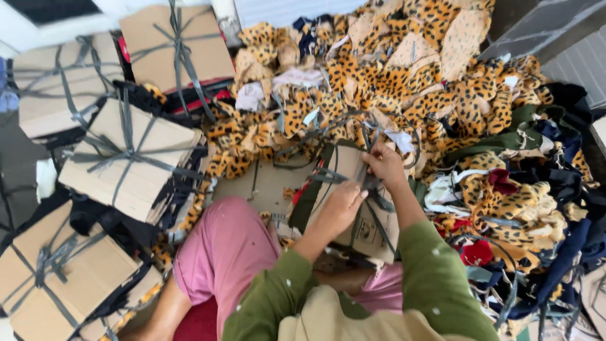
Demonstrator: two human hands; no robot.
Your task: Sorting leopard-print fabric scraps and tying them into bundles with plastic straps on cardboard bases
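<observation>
- Head view: a person is sitting on the floor, in pink trousers and green sleeves, with a cardboard-backed bundle [353, 208] resting across the lap and against the knee.
- The left hand [341, 205] is pressing down on the bundle's cardboard face, fingers curled over a grey strap [379, 218]; whether they are truly pinching it I cannot tell for certain, but they are lying closed on it.
- The right hand [384, 165] is working at the bundle's far edge, fingers clenched around the strap where several strands are crossing.
- The bundle is lying just in front of the body, touching the heap of leopard-print fabric pieces [391, 82] beyond it.
- Handling judgement: the cardboard is looking stiff yet bendable, the fabric soft and light; the strap is appearing thin, flat and likely slippery. The crossing point of the strap is seeming the surest place to take hold, with the flat board steadied by the other palm.
- To the left, finished strapped cardboard bundles [129, 158] are stacking up, tilted against one another.
- To the right, dark green and navy fabric scraps [555, 189] are mixing with loose straps and red pieces.
</observation>
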